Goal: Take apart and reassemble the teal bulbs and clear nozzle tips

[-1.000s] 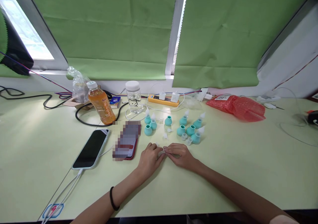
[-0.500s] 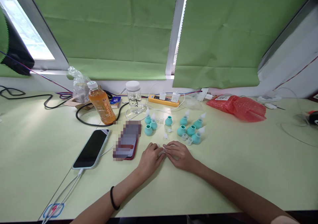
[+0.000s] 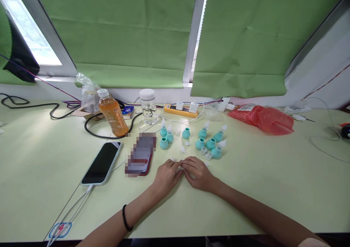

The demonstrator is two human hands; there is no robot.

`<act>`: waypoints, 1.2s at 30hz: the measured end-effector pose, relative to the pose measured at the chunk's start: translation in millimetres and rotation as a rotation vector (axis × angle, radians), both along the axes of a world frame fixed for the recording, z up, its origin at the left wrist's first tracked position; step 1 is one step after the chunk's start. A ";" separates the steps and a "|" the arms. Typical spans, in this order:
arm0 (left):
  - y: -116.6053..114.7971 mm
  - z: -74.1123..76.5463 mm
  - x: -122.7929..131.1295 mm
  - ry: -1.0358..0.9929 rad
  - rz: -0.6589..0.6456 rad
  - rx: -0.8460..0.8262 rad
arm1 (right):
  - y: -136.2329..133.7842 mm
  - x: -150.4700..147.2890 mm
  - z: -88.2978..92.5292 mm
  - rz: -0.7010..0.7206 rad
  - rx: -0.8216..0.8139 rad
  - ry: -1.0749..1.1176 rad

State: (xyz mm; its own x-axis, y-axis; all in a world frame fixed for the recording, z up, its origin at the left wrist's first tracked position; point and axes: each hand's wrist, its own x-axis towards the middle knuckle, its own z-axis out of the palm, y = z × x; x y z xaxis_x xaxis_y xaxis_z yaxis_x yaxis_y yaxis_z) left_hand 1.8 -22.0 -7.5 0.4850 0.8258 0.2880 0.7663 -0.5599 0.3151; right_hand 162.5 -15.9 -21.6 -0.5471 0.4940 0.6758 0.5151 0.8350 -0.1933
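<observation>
My left hand and my right hand meet at the fingertips low over the table. Both are closed in a pinch around a small translucent whitish piece, mostly hidden by the fingers. Just beyond them lie loose clear plastic tips. Small teal rubber bulbs stand in two groups, one at the left and one at the right. A single open bulb is between them. Some bulbs carry pointed translucent tips. Two clear little cups rest near my right hand.
Left of my hands lie a red-cased phone, partly blurred, and a phone charging by cable. Behind stand an orange drink bottle, a clear jar and a yellow power strip. A red bubble-wrap bag lies right.
My fingers have curled slightly closer together around the small piece. The right hand has tilted a little, and a whitish bit shows beside it. The view has shifted slightly.
</observation>
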 end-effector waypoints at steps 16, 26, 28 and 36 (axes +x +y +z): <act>-0.8 -1.0 2.8 0.115 -0.084 0.098 | 33.0 12.1 8.2 -0.219 -0.097 -0.182; -1.8 -3.2 2.7 0.092 -0.154 0.161 | 39.4 0.2 12.4 -0.180 -0.127 -0.229; -2.1 -3.4 2.4 0.079 -0.172 0.157 | 39.6 1.3 12.6 -0.172 -0.129 -0.197; -1.1 5.8 -3.4 -0.184 -0.121 0.294 | 32.0 24.9 19.0 -0.192 -0.035 -0.042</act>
State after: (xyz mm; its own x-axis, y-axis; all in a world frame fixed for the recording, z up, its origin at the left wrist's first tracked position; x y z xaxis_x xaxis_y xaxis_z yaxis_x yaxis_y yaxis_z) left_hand -1.6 -23.1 -1.7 0.4916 0.6347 0.5962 0.6346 -0.7300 0.2538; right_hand 187.4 16.1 -2.6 -0.4679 0.6146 0.6350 0.6726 0.7138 -0.1953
